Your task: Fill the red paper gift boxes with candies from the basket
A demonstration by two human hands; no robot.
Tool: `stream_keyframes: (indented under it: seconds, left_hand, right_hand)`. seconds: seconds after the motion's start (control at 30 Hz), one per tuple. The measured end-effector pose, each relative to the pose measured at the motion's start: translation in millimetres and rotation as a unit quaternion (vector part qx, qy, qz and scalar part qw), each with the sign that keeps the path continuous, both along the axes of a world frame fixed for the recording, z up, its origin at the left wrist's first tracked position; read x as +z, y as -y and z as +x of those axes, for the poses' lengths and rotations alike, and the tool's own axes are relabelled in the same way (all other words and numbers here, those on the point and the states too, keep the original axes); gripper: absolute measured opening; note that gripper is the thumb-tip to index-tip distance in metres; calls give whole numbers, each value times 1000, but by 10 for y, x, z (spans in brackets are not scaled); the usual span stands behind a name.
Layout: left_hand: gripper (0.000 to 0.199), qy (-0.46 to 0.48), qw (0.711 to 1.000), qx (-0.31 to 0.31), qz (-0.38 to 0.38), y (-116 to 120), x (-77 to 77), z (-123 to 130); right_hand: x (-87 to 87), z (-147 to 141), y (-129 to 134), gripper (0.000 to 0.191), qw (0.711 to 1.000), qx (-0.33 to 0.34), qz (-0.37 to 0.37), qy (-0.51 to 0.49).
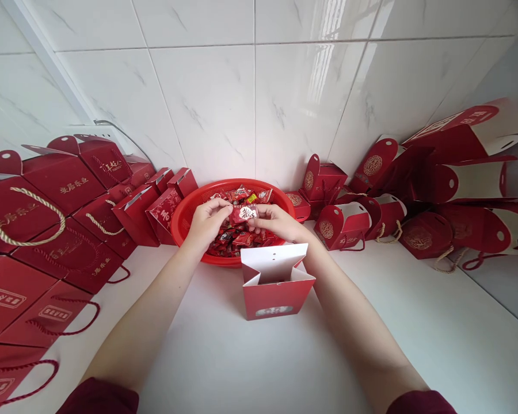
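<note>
Over a red plastic basket (179,230) heaped with wrapped candies (228,244), both of my hands meet at one red wrapped candy (243,213) with white lettering. My left hand (210,218) pinches its left end between thumb and fingers. Its right end is gripped by my right hand (273,221), fingers curled around it. Nearer to me, a red paper gift box (280,296) stands upright on the white table, its white-lined top open and a pale window low on its front. What lies inside that box is mostly hidden.
Red gift boxes (60,184) with rope handles are stacked along the left. More red boxes (343,224), several with open flaps, crowd the right side. A white tiled wall (207,109) rises behind the basket. The white tabletop (216,356) extends in front.
</note>
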State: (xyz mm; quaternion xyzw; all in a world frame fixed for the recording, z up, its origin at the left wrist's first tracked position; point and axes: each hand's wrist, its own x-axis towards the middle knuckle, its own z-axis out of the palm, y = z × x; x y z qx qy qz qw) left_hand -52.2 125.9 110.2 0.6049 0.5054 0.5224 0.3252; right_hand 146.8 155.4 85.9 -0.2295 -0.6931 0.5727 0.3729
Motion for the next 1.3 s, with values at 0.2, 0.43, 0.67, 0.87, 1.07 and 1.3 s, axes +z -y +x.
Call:
stream_keyframes:
  seconds: [0.2, 0.43, 0.67, 0.87, 1.07, 1.3]
  left_hand:
    - [24, -60, 997, -39, 35, 33, -17, 16]
    - [31, -58, 992, -84, 78, 216, 197, 11]
    - [24, -247, 940, -231, -31, 651, 519, 57]
    - [31, -300, 913, -266, -74, 655, 446, 131]
    - [39, -338, 898, -273, -71, 667, 489, 114]
    - [53, -399, 852, -326, -98, 805, 548, 53]
  right_hand:
    - [-32, -9, -16, 27, 997, -37, 34, -51]
    - [351, 263, 199, 25, 994, -80, 56, -51]
    - [818, 536, 910, 12, 982, -52, 176, 46]
    - [825, 458, 1153, 13, 887, -78, 321, 323]
    - [859, 401, 1324, 9, 849, -123, 330, 393]
    - [914, 525, 1338, 11, 884, -148, 388, 216]
